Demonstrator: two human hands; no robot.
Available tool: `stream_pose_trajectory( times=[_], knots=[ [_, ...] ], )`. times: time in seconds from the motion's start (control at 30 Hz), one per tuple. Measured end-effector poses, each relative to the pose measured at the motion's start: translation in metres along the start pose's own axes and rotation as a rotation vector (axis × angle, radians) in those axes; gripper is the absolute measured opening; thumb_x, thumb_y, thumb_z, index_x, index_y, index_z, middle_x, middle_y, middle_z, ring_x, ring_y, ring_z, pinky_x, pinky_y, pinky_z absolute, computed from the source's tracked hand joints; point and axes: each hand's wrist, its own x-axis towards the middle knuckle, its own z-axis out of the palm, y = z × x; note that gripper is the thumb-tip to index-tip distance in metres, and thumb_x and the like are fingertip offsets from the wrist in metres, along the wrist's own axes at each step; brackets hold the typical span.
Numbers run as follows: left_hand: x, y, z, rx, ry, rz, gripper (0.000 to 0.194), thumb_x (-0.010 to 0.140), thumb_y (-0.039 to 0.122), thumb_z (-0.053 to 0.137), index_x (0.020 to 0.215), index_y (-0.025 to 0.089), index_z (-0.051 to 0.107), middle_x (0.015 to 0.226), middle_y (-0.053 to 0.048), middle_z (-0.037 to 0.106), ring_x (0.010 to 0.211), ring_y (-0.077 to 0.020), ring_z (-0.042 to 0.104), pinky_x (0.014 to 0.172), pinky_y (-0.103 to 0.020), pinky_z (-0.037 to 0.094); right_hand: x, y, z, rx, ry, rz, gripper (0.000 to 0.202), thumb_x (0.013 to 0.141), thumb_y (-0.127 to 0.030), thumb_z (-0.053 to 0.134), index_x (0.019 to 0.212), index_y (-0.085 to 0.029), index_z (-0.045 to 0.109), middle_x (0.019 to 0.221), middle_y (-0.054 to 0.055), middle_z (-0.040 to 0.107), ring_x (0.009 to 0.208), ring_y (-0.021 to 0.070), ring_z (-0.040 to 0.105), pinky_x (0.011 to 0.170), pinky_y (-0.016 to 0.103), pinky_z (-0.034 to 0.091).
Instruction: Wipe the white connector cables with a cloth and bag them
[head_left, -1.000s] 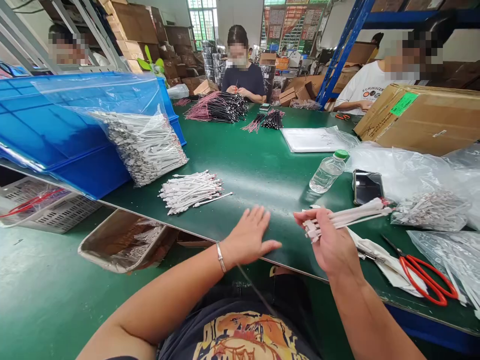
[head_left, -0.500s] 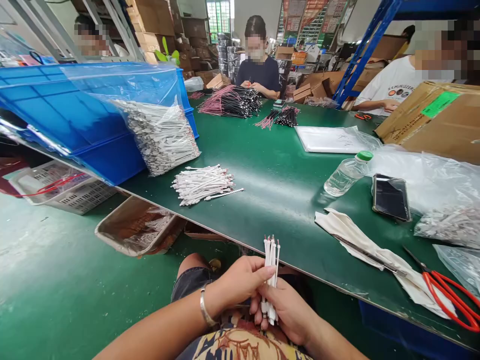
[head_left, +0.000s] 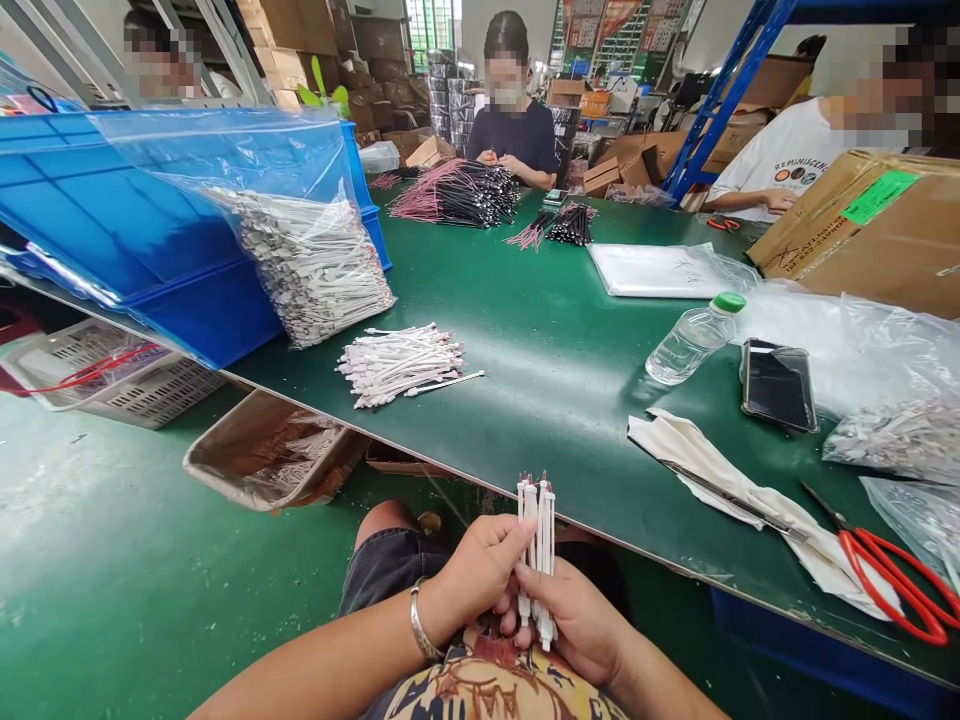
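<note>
- Head view, looking down at two bare hands held over the lap, just below the near edge of a green tabletop [head_left: 555,400];
- The left hand [head_left: 472,575], a bracelet on its wrist, and the right hand [head_left: 577,615] meet around a small bundle of white cable pieces [head_left: 537,550]; both grips are pressed onto the bundle, left fingers from 9 o'clock, right fingers from 4 o'clock;
- The bundle stands upright, its red-tipped top ends pointing to 12 o'clock, its lower ends showing under the fingers;
- On the tabletop at 11 o'clock of the hands lies a loose pile of white cable pieces [head_left: 401,362]; beyond it a clear bag of the same pieces [head_left: 311,265] leans against a blue crate [head_left: 112,230];
- At 2 o'clock lie a white cloth [head_left: 720,485], red-handled scissors [head_left: 892,585], a phone [head_left: 778,385] and a water bottle [head_left: 694,340] on its side;
- Other people sit at the far end.
</note>
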Motion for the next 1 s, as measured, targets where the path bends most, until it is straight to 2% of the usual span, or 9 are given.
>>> stream_pose_trajectory(
  times=[0.13, 0.27, 0.4, 0.7, 0.83, 0.93, 1.0],
  knots=[
    [-0.0011, 0.0018, 0.0002, 0.005, 0.023, 0.025, 0.048, 0.079, 0.062, 0.044, 0.067, 0.016, 0.049, 0.030, 0.006, 0.041, 0.024, -0.0095, 0.043, 0.024, -0.013, 0.023, 0.0004, 0.0024, -0.0037, -0.024, -0.005, -0.009, 0.043, 0.080, -0.047, 0.058, 0.073, -0.006, 0.066, 0.060, 0.008, 0.062, 0.042, 0.0062, 0.053, 0.040, 0.015, 0.038],
    [-0.0030, 0.0021, 0.0008, -0.043, -0.017, 0.040, 0.048, 0.082, 0.061, 0.040, 0.069, 0.016, 0.051, 0.030, 0.006, 0.042, 0.025, -0.0101, 0.044, 0.023, -0.014, 0.026, 0.0008, 0.0068, -0.0075, -0.053, 0.008, -0.006, 0.046, 0.082, -0.050, 0.054, 0.074, -0.006, 0.065, 0.059, 0.007, 0.062, 0.041, 0.0058, 0.052, 0.041, 0.015, 0.037],
    [-0.0027, 0.0005, 0.0007, -0.111, -0.059, 0.022, 0.046, 0.082, 0.060, 0.041, 0.069, 0.017, 0.050, 0.030, 0.006, 0.042, 0.024, -0.0099, 0.042, 0.023, -0.015, 0.028, 0.0002, 0.0088, -0.0079, -0.068, 0.026, -0.017, 0.046, 0.082, -0.051, 0.053, 0.074, -0.006, 0.065, 0.062, 0.007, 0.063, 0.042, 0.0060, 0.052, 0.041, 0.016, 0.037],
    [-0.0049, 0.0012, 0.0003, -0.187, -0.104, 0.024, 0.045, 0.084, 0.058, 0.040, 0.067, 0.016, 0.048, 0.030, 0.004, 0.043, 0.025, -0.0118, 0.046, 0.024, -0.015, 0.027, 0.0018, 0.0051, -0.0044, -0.123, 0.067, -0.005, 0.053, 0.080, -0.057, 0.051, 0.068, -0.006, 0.064, 0.053, 0.006, 0.061, 0.035, 0.0051, 0.047, 0.036, 0.015, 0.032],
    [-0.0034, 0.0015, 0.0023, -0.148, -0.040, 0.030, 0.039, 0.081, 0.053, 0.049, 0.069, 0.016, 0.047, 0.036, 0.003, 0.049, 0.025, -0.0112, 0.046, 0.022, -0.015, 0.029, 0.0024, 0.0069, -0.0039, -0.191, 0.066, -0.029, 0.056, 0.081, -0.058, 0.049, 0.065, -0.007, 0.064, 0.048, 0.005, 0.059, 0.032, 0.0043, 0.043, 0.033, 0.015, 0.026],
    [-0.0008, 0.0024, 0.0043, -0.135, 0.029, 0.011, 0.036, 0.077, 0.052, 0.056, 0.073, 0.017, 0.046, 0.039, 0.004, 0.050, 0.024, -0.0109, 0.044, 0.021, -0.016, 0.027, 0.0025, 0.0085, -0.0035, -0.202, 0.070, -0.036, 0.055, 0.080, -0.058, 0.049, 0.065, -0.007, 0.064, 0.048, 0.005, 0.058, 0.032, 0.0047, 0.043, 0.033, 0.016, 0.026],
    [-0.0006, 0.0055, 0.0059, -0.169, 0.034, 0.016, 0.035, 0.077, 0.051, 0.056, 0.078, 0.017, 0.045, 0.045, 0.003, 0.053, 0.024, -0.0103, 0.043, 0.021, -0.017, 0.027, 0.0013, 0.0074, -0.0023, -0.216, 0.076, -0.032, 0.056, 0.079, -0.059, 0.050, 0.065, -0.007, 0.064, 0.048, 0.004, 0.057, 0.033, 0.0050, 0.043, 0.034, 0.016, 0.027]
  ],
)
